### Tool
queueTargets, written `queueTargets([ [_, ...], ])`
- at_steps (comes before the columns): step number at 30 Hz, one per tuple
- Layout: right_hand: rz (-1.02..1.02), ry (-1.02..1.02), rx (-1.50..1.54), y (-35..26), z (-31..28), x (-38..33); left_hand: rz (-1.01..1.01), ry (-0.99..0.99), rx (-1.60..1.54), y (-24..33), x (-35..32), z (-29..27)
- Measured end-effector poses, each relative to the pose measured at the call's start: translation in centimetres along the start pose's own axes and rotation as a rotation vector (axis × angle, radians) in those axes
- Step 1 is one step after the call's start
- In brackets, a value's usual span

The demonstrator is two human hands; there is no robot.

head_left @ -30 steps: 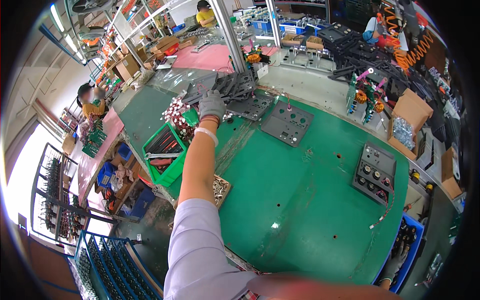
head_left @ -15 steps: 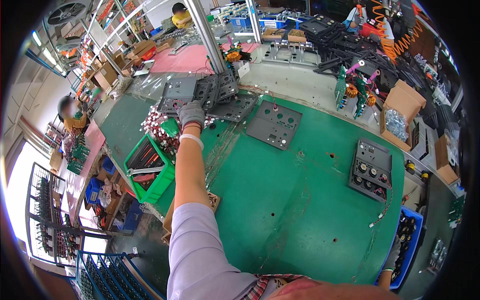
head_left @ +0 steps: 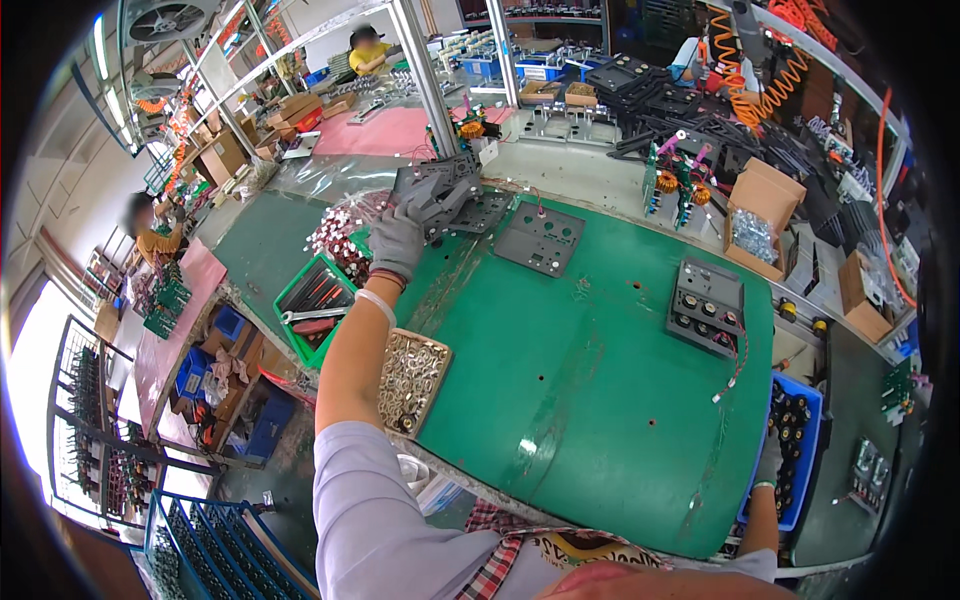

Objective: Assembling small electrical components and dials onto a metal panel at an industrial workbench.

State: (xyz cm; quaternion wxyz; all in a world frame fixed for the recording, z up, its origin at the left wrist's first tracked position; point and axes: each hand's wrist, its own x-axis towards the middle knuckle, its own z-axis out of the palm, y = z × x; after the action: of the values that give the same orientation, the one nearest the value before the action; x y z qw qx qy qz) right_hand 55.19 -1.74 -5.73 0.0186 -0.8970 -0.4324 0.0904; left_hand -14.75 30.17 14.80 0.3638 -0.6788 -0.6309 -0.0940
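My left hand (head_left: 398, 240), in a grey glove, reaches to the far left of the green table. Its fingers are closed on the near edge of a dark grey plastic panel (head_left: 432, 207), which is tilted above other similar panels (head_left: 485, 212). Beside this hand lies a heap of wires with white connectors (head_left: 345, 235). At the lower right, my gloved right hand (head_left: 768, 460) is at the left side of a blue bin (head_left: 813, 440) of small black round parts (head_left: 788, 420). Its fingers are too unclear to read.
One flat grey panel (head_left: 540, 238) lies mid-table; another panel with round parts and wires (head_left: 706, 305) lies right. A green tool bin (head_left: 318, 352) and a tray of metal rings (head_left: 412, 385) stand left. A metal post (head_left: 420, 75) rises at the back.
The panel under my left hand has been lifted and tilted, moving right. My right hand shows more fully at the blue bin. The view has shifted, showing the tray of rings.
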Motion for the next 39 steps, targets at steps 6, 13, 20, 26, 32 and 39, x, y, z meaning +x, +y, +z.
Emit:
queueTargets([
  [6, 0.111, -0.009, -0.002, 4.1, 3.2, 3.3, 0.203, 0.113, -0.235, 3.1, -5.2, -5.5],
  [13, -0.107, -0.017, -0.197, -3.4, -5.0, -4.3, 0.345, 0.125, -0.496, 8.9, -13.8, -9.5],
  [20, 0.088, -0.044, -0.099, -1.6, -2.9, -2.8, 0.477, 0.254, -0.656, 12.6, -22.1, -13.4],
  [26, 0.140, 0.209, 0.278, -1.8, -5.6, -7.1, 0.484, 0.194, -0.795, 14.1, -27.3, -15.2],
  [32, -0.380, 0.385, 0.886, -5.1, -6.3, -10.1, 0.401, 0.145, -0.777, 16.2, -29.6, -17.1],
  [39, -0.576, 0.327, 0.428, -14.9, -4.7, -12.5, 0.586, -0.053, -0.938, 19.1, -30.2, -18.9],
])
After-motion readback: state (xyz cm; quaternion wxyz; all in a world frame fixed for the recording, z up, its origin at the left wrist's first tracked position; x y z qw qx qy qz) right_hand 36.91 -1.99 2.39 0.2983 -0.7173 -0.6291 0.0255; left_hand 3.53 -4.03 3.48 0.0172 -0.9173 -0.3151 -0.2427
